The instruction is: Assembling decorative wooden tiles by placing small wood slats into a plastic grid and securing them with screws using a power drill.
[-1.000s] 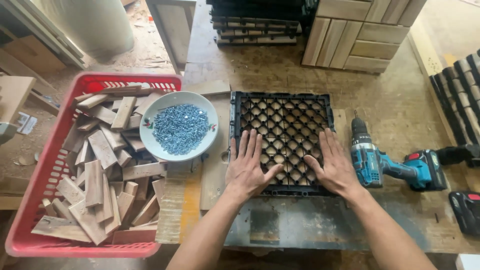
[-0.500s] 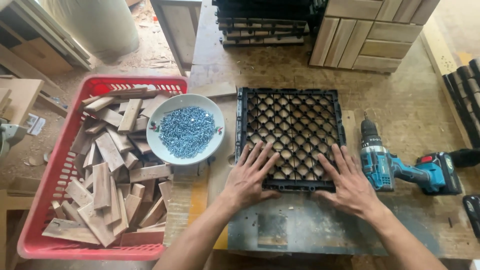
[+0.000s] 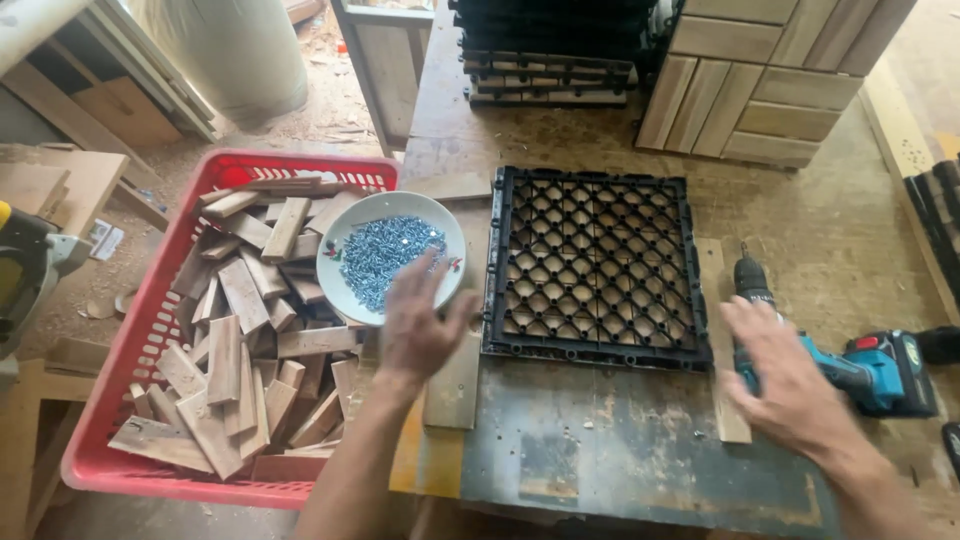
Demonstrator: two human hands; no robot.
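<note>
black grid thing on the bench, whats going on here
A person stands over a worn workbench with a square black plastic lattice tile lying flat on it, neither hand touching it. The left hand hovers at the edge of a white bowl of small bluish screws, which sits on wood offcuts in a red plastic basket. The right hand is open over a teal cordless drill lying beside the tile.

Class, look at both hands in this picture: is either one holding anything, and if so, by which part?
Nothing is held. The left hand hovers open at the rim of the bowl of screws; the right hand reaches open over the cordless drill, fingers not closed on it.
</note>
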